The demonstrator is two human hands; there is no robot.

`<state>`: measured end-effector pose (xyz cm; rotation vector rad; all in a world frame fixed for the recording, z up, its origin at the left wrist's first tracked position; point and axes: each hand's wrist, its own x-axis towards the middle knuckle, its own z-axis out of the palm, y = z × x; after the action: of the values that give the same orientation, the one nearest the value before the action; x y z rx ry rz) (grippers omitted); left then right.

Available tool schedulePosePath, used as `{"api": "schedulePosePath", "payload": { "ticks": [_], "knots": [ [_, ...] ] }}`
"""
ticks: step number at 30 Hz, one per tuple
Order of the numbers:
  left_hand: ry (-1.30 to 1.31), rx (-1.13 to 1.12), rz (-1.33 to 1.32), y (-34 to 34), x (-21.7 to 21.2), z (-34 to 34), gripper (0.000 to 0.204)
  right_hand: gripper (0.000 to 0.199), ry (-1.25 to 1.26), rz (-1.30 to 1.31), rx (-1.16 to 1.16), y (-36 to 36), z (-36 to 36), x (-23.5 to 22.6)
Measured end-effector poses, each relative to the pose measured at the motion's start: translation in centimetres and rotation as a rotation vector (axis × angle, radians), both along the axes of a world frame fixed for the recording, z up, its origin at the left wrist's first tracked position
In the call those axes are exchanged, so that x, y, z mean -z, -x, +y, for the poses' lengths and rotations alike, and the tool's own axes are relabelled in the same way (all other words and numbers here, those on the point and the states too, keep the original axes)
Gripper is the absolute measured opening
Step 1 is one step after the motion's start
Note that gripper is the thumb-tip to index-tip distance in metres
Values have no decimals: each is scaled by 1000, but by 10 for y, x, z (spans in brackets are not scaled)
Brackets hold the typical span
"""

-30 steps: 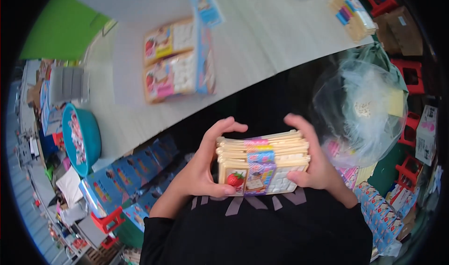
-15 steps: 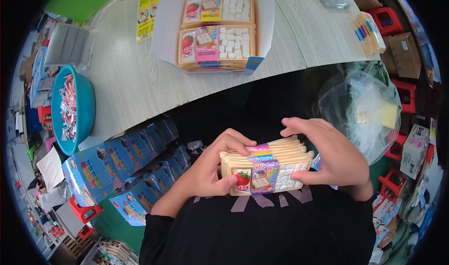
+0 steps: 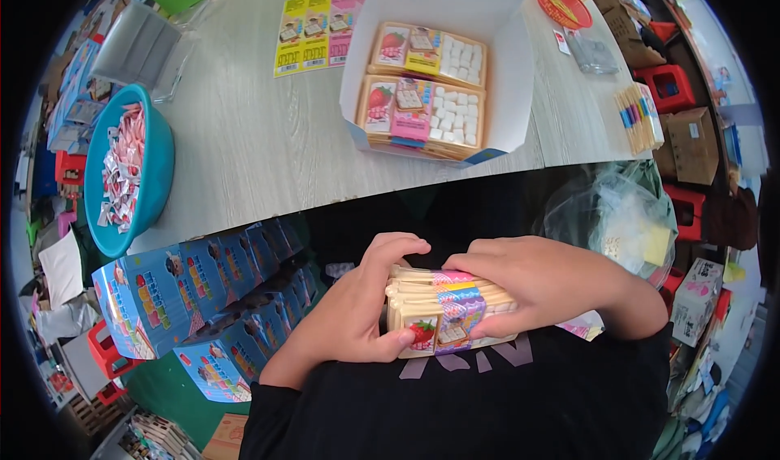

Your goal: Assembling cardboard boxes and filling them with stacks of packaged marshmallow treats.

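In front of my chest I hold a stack of marshmallow packs (image 3: 422, 334), clear-fronted trays with strawberry pictures and coloured paper bands. My left hand (image 3: 357, 302) grips its left end, thumb on the front face and fingers over the back. Around the right end my right hand (image 3: 532, 285) is wrapped, with its thumb low on the front and its fingers across the top. Most of the white marshmallows are hidden by that hand. On the table beyond stands an open white box (image 3: 508, 78), holding two piles of similar packs.
A teal basin (image 3: 158, 176) of small wrapped sachets sits at the table's left edge. Yellow and pink label sheets (image 3: 317, 34) lie behind it. Blue printed cartons (image 3: 154, 298) line the lower left. Another pack bundle (image 3: 638, 119) rests at right, above a clear plastic bag (image 3: 617, 216).
My right hand has closed over the right end of the stack, where its fingers were raised before. The left hand keeps its grip. The whole view has shifted, so the white box appears farther right.
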<state>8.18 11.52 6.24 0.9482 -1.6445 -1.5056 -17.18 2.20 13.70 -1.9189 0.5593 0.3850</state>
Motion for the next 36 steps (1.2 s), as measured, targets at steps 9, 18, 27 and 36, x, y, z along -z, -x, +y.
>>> {"api": "schedulePosePath", "payload": {
  "ticks": [9, 18, 27, 36],
  "knots": [
    [221, -98, 407, -13, -30, -38, 108, 77, 357, -306, 49, -31, -42, -54],
    [557, -773, -326, -25, -16, -153, 62, 69, 568, -336, 352, -33, -154, -71],
    [136, -658, 151, -17, 0, -158, 29, 72, 366, -215, 297, -37, -188, -47],
    [135, -594, 139, -12, -2, -155, 29, 69, 514, 78, 182, -40, -201, -23]
  ]
}}
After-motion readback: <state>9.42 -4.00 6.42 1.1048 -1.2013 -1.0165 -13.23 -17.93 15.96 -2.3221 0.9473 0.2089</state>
